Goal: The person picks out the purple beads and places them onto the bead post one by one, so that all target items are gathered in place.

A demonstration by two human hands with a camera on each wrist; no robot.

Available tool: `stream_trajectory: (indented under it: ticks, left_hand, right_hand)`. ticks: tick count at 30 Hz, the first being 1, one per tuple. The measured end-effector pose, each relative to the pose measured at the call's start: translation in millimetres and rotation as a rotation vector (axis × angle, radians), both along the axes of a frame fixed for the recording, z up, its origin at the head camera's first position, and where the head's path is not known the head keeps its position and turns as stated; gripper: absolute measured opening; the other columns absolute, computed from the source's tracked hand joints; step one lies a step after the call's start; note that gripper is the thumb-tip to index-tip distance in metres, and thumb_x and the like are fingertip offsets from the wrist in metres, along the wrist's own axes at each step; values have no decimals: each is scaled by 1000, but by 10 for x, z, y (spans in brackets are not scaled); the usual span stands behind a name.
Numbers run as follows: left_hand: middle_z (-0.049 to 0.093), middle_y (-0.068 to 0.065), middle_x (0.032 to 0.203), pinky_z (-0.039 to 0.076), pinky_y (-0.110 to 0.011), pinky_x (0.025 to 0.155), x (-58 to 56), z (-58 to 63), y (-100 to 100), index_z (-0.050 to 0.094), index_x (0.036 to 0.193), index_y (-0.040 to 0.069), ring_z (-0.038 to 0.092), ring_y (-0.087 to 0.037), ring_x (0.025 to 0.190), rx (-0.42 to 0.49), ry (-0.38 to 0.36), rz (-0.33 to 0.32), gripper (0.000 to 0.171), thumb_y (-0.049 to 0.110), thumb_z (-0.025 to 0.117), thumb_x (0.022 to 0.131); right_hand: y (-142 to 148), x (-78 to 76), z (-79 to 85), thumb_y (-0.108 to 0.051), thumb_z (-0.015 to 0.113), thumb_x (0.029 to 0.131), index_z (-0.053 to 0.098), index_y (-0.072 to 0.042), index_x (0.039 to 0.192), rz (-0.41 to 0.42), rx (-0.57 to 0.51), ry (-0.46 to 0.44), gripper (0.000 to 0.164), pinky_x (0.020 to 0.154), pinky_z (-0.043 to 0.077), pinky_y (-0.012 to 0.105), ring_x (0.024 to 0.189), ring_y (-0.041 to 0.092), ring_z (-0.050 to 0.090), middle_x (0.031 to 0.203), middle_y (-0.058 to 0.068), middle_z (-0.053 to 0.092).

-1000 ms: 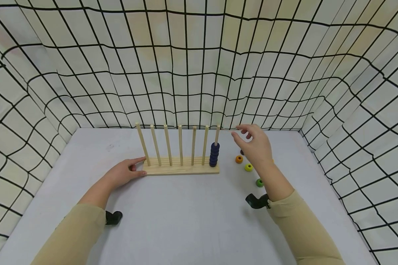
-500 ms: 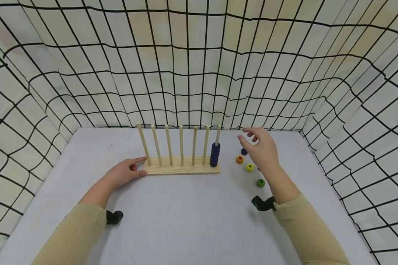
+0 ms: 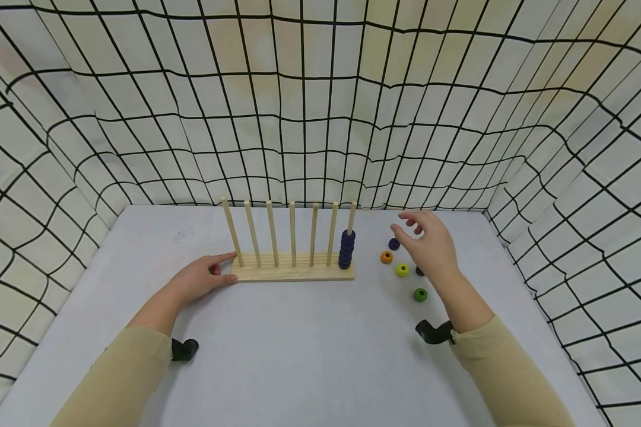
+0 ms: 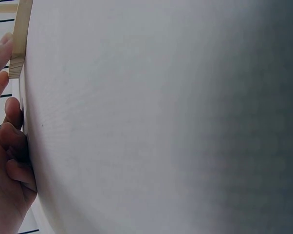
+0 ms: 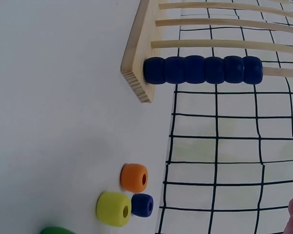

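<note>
A wooden peg stand [image 3: 294,273] with a row of upright pegs sits toward the back of the table. Several dark blue beads [image 5: 194,69] are stacked on its rightmost peg; the other pegs are bare. My left hand [image 3: 196,280] holds the left end of the base, thumb at the front corner and index finger behind. To the right, my right hand [image 3: 430,244] hovers with fingers bent loosely and nothing between them. Near it lie a loose blue bead [image 3: 394,244], an orange bead [image 3: 387,257], a yellow bead [image 3: 402,270] and a green bead [image 3: 420,295].
One more dark bead [image 3: 419,271] is partly hidden by the right hand. Black netting [image 3: 304,136] over pale walls encloses the white table [image 3: 288,356] at the back and sides. Black wrist mounts [image 3: 434,332] stick out from under both sleeves.
My right hand has moved right and slightly nearer, away from the stacked peg, uncovering the loose blue bead and part of the dark one. The left hand and stand have stayed put.
</note>
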State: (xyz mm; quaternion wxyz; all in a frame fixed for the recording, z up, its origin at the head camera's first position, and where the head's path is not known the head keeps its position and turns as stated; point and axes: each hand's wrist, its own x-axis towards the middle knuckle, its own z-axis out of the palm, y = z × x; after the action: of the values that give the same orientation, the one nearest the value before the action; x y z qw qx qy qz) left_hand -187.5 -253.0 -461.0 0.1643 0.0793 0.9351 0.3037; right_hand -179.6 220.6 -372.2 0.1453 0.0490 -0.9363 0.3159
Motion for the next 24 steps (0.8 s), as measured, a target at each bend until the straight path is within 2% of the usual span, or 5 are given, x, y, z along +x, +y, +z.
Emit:
stream_trajectory:
  ticks: [12,24]
  left_hand:
    - [49,-5,86,34,-36,67,-6,-29,-9,44,151,14,43,-20,75,-1,1,10,73,47,70,91]
    - [49,-5,86,34,-36,68,-23,-57,-29,43,152,16,43,-20,75,-13,-1,8,74,48,69,91]
  right_hand:
    - [178,34,-82,-38,66,95,66,-14,125,9,60,-18,38,72,42,38,92,26,53,106,5,60]
    - [358,81,-192,-36,67,95,66,-12,125,-17,90,-78,39,73,43,39,95,28,53,106,9,61]
